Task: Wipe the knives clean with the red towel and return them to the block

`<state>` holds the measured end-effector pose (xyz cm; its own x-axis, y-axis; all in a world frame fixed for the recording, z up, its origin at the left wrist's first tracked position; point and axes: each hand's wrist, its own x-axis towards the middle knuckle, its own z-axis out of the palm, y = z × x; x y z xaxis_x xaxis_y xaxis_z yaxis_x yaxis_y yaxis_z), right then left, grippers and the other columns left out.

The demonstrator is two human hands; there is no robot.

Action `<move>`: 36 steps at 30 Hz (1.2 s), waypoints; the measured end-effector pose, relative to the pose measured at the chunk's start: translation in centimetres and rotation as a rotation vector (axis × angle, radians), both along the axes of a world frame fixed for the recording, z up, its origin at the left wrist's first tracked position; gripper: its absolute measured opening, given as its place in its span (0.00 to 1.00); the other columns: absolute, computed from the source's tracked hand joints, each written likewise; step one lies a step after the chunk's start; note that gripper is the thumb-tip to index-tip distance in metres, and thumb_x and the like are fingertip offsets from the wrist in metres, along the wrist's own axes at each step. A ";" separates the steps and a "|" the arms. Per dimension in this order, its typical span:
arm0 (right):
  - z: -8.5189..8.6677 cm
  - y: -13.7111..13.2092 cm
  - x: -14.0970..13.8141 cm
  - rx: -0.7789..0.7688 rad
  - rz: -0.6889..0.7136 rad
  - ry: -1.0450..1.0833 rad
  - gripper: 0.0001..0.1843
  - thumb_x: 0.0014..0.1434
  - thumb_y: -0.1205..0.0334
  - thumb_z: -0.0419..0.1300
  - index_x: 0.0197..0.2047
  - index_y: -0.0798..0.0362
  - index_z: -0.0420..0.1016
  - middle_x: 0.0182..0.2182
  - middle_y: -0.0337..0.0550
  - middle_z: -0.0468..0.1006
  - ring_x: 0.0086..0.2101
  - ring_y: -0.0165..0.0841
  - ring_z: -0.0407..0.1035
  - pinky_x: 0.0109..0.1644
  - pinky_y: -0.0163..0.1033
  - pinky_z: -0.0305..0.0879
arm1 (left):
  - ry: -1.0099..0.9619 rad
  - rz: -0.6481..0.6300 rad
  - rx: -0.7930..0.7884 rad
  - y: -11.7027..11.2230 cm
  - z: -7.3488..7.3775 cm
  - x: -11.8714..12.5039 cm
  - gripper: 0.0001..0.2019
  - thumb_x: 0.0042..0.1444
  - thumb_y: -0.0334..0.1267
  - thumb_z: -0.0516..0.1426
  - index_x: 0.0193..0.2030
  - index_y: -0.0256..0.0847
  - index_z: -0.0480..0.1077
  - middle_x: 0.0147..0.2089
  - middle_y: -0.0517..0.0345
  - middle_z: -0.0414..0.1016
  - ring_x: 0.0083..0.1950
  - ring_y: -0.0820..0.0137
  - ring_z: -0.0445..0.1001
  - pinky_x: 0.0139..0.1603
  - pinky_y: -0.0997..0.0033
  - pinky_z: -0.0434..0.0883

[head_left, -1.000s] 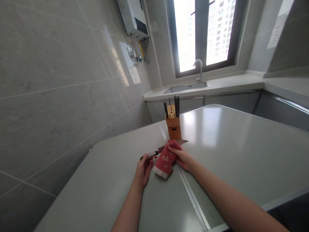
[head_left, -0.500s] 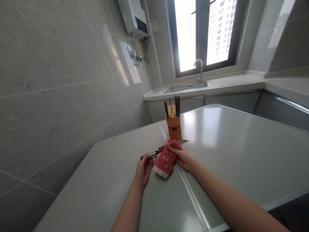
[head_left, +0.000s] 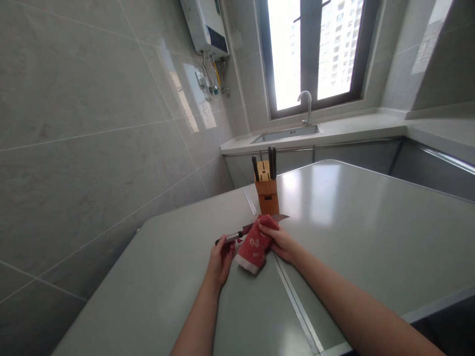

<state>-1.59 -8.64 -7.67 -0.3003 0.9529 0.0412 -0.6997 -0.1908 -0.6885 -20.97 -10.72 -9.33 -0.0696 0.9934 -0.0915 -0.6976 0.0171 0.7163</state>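
Note:
My left hand (head_left: 221, 258) is closed around the dark and silver handle of a kitchen knife (head_left: 233, 237). The blade points away to the right, and its tip shows beyond a red cloth (head_left: 254, 249) with pale patterns and a whitish edge. My right hand (head_left: 277, 239) pinches that cloth around the middle of the blade, thumb on top. Part of the blade is hidden under the folds. Just behind the knife, a wooden knife block (head_left: 267, 194) stands upright with several black-handled tools in its slots.
The pale table (head_left: 178, 287) has a metal seam strip (head_left: 297, 301) running across it. Beyond its far edge are a counter with a sink (head_left: 289, 133) and a tap (head_left: 308, 106). A tiled wall (head_left: 92, 99) rises on the left, with a water heater (head_left: 208, 27) mounted on it.

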 end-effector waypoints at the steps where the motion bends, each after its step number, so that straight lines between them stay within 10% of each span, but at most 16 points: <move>1: 0.0 0.0 0.0 0.003 -0.001 -0.001 0.17 0.43 0.64 0.68 0.38 0.54 0.74 0.35 0.42 0.78 0.37 0.34 0.72 0.47 0.41 0.65 | -0.001 -0.003 0.001 0.0 0.0 0.0 0.06 0.50 0.34 0.60 0.32 0.31 0.72 0.28 0.54 0.74 0.27 0.77 0.70 0.28 0.80 0.67; 36: 0.7 -0.5 0.2 0.053 0.021 -0.017 0.15 0.46 0.62 0.66 0.39 0.55 0.72 0.37 0.45 0.77 0.39 0.35 0.71 0.50 0.42 0.63 | 0.384 -0.107 0.052 -0.8 0.1 1.0 0.14 0.46 0.42 0.62 0.37 0.34 0.71 0.32 0.54 0.75 0.33 0.70 0.72 0.35 0.73 0.67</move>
<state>-1.43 -9.10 -6.98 -0.3216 0.9429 0.0865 -0.6839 -0.1681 -0.7099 -19.93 -11.51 -9.21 0.0150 0.9995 -0.0280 -0.3755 0.0316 0.9263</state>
